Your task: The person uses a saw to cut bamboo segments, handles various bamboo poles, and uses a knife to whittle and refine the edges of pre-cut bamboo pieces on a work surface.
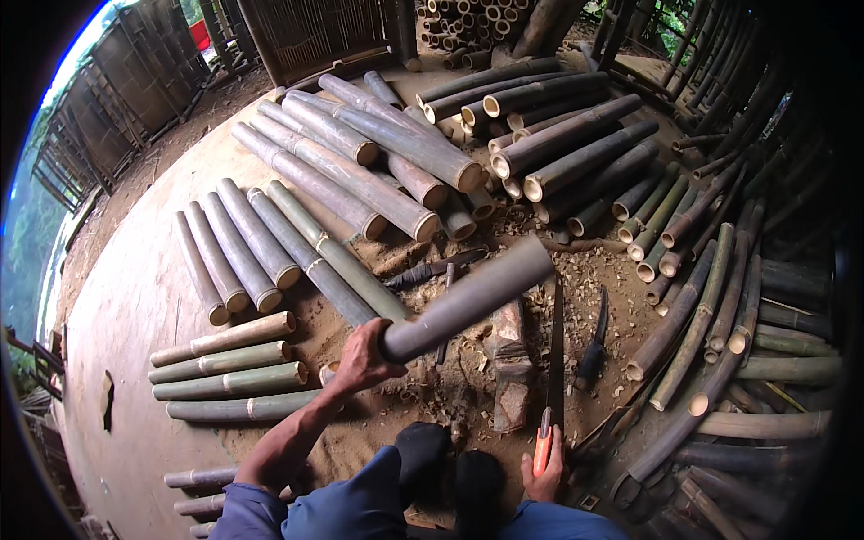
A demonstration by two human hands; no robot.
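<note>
My left hand (362, 358) grips the lower end of a short, thick bamboo section (472, 301), which slants up to the right over the ground in front of me. Its far end is blurred. Low on the right, my right hand (544, 470) is closed around the orange handle of a handsaw (556, 355). The saw's long blade points away from me, beside a rough chopping block (510, 378). To the right of the saw lies a dark-handled knife (594, 346). Beyond the bamboo section, another dark-handled tool (423, 274) rests on the dirt.
Sorted bamboo lengths lie in groups: short green ones (234, 382) at left, a row (247, 243) behind them, and a large pile (360, 162) farther back. Long poles (693, 315) lean and lie along the right. Wood chips (585, 279) cover the ground around the block.
</note>
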